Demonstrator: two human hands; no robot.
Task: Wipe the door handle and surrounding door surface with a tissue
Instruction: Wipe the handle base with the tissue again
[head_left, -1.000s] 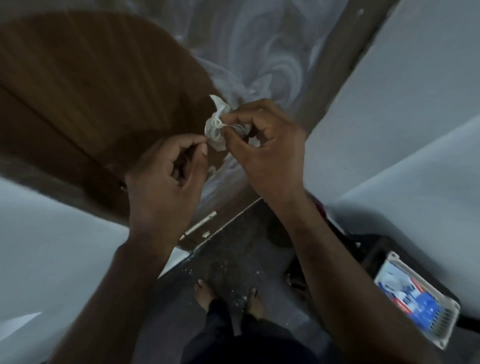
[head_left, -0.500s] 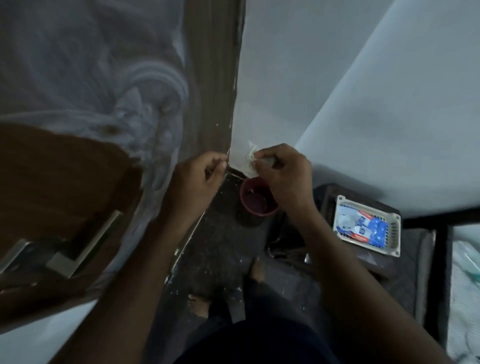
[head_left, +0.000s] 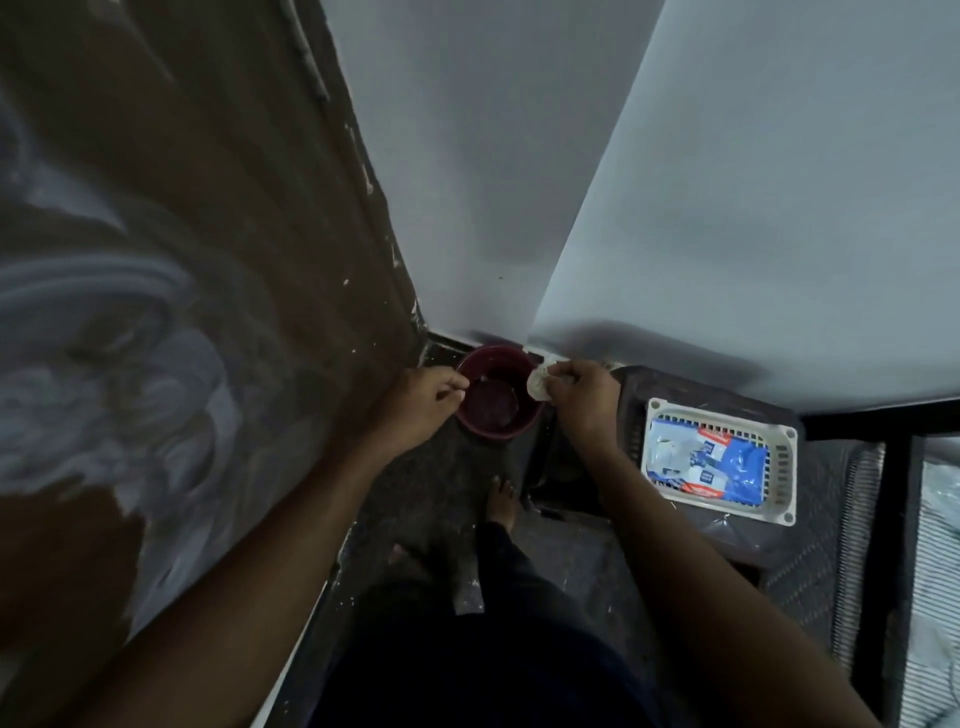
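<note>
My right hand pinches a crumpled white tissue and holds it over the right rim of a dark red bucket on the floor. My left hand hovers at the bucket's left rim with its fingers curled, thumb against fingertips, and nothing visible in it. The brown door with pale swirl smears fills the left side. Its handle is out of view.
A white plastic basket with a blue and white packet sits on a dark stand to the right. White walls meet in the corner behind the bucket. My bare feet stand on the dark speckled floor. A black frame stands at far right.
The view has swung right and down, away from the door handle toward the corner. Both hands have dropped with the tissue and now hang over the red bucket, further apart.
</note>
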